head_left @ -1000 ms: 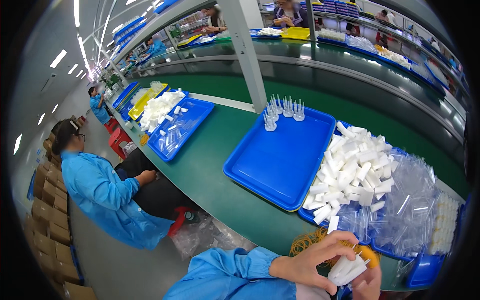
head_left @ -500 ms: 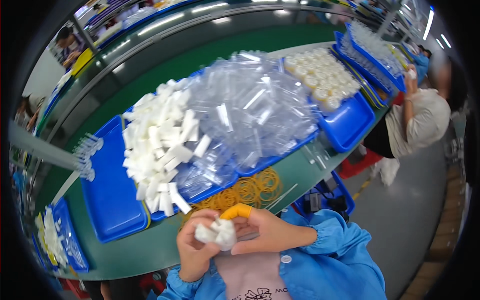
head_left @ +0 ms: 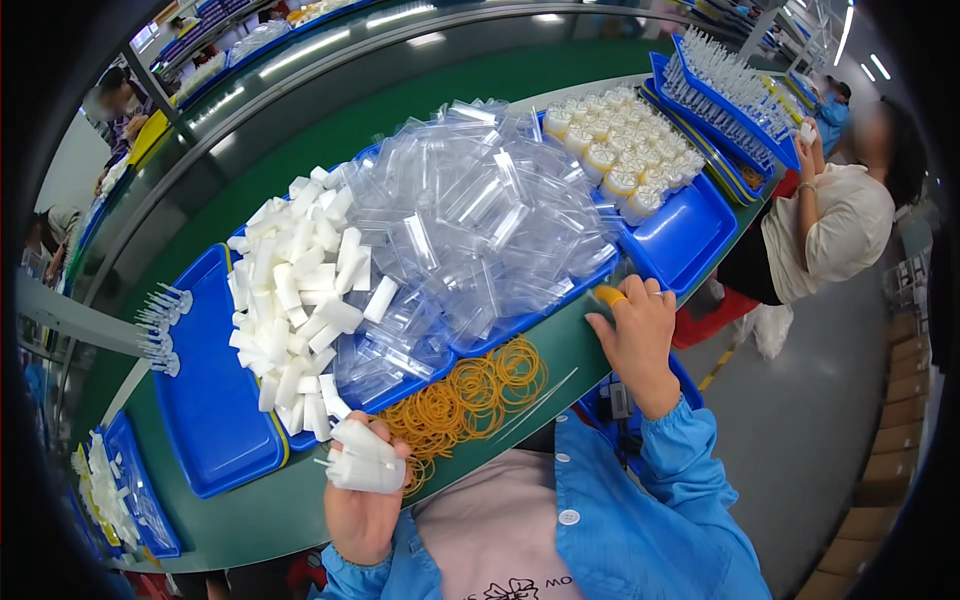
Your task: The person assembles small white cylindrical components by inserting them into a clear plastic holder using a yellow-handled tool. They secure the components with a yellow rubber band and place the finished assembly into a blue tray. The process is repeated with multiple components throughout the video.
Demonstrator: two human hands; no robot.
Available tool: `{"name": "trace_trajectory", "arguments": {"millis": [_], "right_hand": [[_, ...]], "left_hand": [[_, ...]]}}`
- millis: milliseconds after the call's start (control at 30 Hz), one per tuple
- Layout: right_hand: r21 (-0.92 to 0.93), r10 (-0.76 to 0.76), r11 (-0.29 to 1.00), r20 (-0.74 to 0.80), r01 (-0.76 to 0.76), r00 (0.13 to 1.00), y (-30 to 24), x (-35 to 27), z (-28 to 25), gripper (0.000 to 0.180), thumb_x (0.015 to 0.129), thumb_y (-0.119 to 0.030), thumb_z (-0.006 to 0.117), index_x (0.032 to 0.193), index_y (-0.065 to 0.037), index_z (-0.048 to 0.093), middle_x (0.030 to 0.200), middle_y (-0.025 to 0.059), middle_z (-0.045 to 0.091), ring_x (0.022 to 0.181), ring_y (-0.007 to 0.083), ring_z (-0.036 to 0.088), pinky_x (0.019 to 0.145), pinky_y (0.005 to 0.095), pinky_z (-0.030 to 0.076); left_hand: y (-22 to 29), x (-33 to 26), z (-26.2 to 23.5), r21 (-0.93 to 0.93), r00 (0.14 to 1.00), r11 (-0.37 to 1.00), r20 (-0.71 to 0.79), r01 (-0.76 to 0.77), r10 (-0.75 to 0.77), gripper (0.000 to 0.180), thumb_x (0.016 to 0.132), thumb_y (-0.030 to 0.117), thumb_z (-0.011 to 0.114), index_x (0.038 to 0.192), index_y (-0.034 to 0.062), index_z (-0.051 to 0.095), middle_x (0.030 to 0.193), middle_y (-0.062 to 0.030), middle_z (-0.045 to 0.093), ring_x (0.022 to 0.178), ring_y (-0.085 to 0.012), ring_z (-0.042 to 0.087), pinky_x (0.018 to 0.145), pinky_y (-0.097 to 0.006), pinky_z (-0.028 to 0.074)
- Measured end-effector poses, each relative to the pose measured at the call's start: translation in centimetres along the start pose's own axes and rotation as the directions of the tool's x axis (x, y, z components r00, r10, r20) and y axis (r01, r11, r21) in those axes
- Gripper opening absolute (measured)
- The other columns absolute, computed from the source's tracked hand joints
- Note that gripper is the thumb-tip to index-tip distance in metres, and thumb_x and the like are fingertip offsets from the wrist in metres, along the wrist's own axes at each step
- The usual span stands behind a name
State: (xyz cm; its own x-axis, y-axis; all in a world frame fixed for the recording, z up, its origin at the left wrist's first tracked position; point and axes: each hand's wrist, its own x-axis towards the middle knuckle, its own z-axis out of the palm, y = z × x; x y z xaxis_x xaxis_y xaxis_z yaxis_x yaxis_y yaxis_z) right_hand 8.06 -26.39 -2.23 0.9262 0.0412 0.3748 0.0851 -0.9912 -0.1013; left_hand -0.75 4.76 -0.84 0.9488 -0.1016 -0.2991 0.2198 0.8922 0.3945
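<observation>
My left hand (head_left: 362,515), near the table's front edge, is closed around a bundle of white foam pieces (head_left: 368,458). Small pale tips stick out of the bundle's left side. Farther right, my right hand (head_left: 642,335) reaches over the table edge, an orange finger cot on its index finger and a ring on another. Its thumb and index finger are apart, with nothing visible between them. Beyond its fingertips lie some clear plastic pieces (head_left: 622,270), partly covered by the hand. Between the hands is a pile of yellow-brown rubber bands (head_left: 470,395).
Blue trays hold white foam pieces (head_left: 300,290) and clear plastic sleeves (head_left: 450,220). White round bundles (head_left: 625,150) stand behind a blue tray (head_left: 685,235). Another blue tray (head_left: 215,400) lies left. Thin rods (head_left: 540,400) rest by the rubber bands. A co-worker (head_left: 830,225) sits at right.
My right hand has left the white bundle and moved right and away from me to the table edge. The left hand, keeping the bundle, has shifted left and turned it.
</observation>
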Motion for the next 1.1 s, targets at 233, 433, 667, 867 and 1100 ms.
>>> {"name": "trace_trajectory", "arguments": {"millis": [233, 433, 667, 867, 1100], "right_hand": [[0.517, 0.076, 0.839, 0.196, -0.169, 0.978, -2.4, -1.1, -1.5, 0.024, 0.075, -0.012, 0.067, 0.096, -0.004, 0.06, 0.084, 0.0074, 0.056, 0.071, 0.0257, 0.05, 0.064, 0.0368, 0.038], [0.996, 0.005, 0.052, 0.074, -0.074, 0.997, -7.3, -1.5, -5.4, 0.031, 0.073, 0.007, 0.062, 0.101, -0.001, 0.052, 0.092, 0.0119, 0.056, 0.083, 0.0182, 0.059, 0.078, 0.0302, 0.049], [0.96, -0.129, -0.203, 0.167, -0.191, 0.978, -11.0, -2.2, -5.9, 0.039, 0.064, 0.008, 0.073, 0.095, 0.0, 0.051, 0.093, 0.0169, 0.058, 0.086, 0.0239, 0.062, 0.078, 0.0338, 0.05], [0.918, -0.14, -0.307, 0.216, -0.249, 0.966, -11.4, -2.6, -5.5, 0.039, 0.064, 0.005, 0.076, 0.095, 0.001, 0.052, 0.092, 0.0164, 0.059, 0.082, 0.0239, 0.063, 0.076, 0.0335, 0.051], [0.949, -0.095, -0.251, 0.169, -0.188, 0.981, -10.9, -3.4, -5.5, 0.041, 0.063, 0.005, 0.078, 0.094, 0.001, 0.051, 0.091, 0.0166, 0.059, 0.081, 0.0246, 0.064, 0.074, 0.0338, 0.054]], "left_hand": [[-0.5, -0.5, -0.3, 0.336, 0.977, 0.924, -0.047, -0.181, 0.208, 0.044, 0.089, 0.039, 0.056, 0.115, 0.0044, 0.048, 0.108, -0.0114, 0.054, 0.094, -0.0253, 0.059, 0.076, -0.035, 0.051], [-1.5, 1.3, 0.9, 0.719, 0.864, 0.493, 0.325, -0.49, 0.385, 0.03, 0.078, 0.013, 0.07, 0.102, -0.0021, 0.059, 0.101, -0.0127, 0.06, 0.09, -0.0208, 0.059, 0.081, -0.031, 0.048], [-1.1, 0.3, 1.7, 0.788, 0.753, 0.109, 0.524, -0.606, 0.399, 0.03, 0.07, 0.011, 0.076, 0.096, 0.0005, 0.066, 0.099, -0.0132, 0.062, 0.089, -0.0241, 0.061, 0.075, -0.031, 0.049], [-0.9, -0.2, 2.3, 0.767, 0.712, 0.05, 0.566, -0.64, 0.416, 0.032, 0.066, 0.008, 0.077, 0.095, 0.0004, 0.066, 0.097, -0.0142, 0.062, 0.087, -0.0246, 0.063, 0.072, -0.031, 0.052], [-0.7, -0.4, 2.7, 0.73, 0.658, -0.033, 0.633, -0.682, 0.407, 0.033, 0.063, 0.004, 0.078, 0.094, -0.0001, 0.066, 0.097, -0.0142, 0.061, 0.087, -0.0253, 0.063, 0.073, -0.032, 0.052]]}}
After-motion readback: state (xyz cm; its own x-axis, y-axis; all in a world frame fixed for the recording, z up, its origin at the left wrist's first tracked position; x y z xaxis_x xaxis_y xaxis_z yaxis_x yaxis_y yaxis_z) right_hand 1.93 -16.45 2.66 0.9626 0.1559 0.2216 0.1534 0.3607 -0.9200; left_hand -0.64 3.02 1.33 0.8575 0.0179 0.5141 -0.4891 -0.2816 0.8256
